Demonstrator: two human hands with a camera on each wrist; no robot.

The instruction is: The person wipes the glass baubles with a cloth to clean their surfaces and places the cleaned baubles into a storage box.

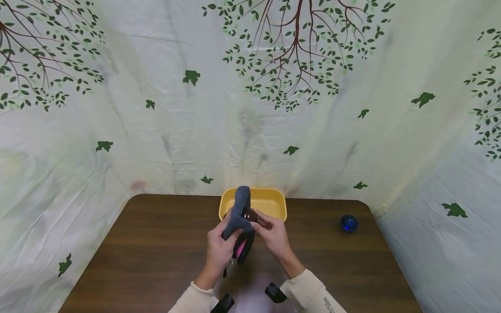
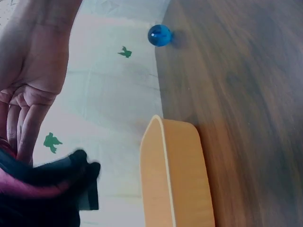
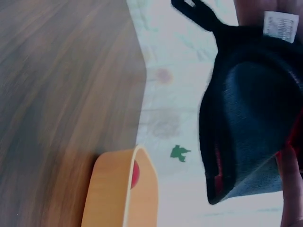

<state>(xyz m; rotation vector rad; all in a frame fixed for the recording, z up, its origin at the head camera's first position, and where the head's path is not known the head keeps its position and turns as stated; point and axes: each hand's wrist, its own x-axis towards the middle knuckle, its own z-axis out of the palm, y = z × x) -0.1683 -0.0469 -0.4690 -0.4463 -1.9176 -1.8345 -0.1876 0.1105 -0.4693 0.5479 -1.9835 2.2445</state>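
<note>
At centre frame, the left hand [image 1: 219,250] grips a dark pouch [image 1: 242,226] from below while the right hand [image 1: 274,234] pinches its top, just before a yellow tray [image 1: 270,202]. A loosened pinch could drop it onto the counter [image 1: 156,243].

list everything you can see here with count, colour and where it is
pouch: 1, dark grey and black with a pink inner part, held up over the table just in front of the tray
tray: 1, yellow-orange, at the far middle edge of the table
small red thing: 1, red, inside the tray; too little shows to tell what it is
ball: 1, blue, on the table near its far right corner
table: 1, dark brown wood
backdrop cloth: 1, pale with green leaf and tree print, behind and beside the table
left hand: 1, grips the pouch
right hand: 1, grips the pouch
</note>
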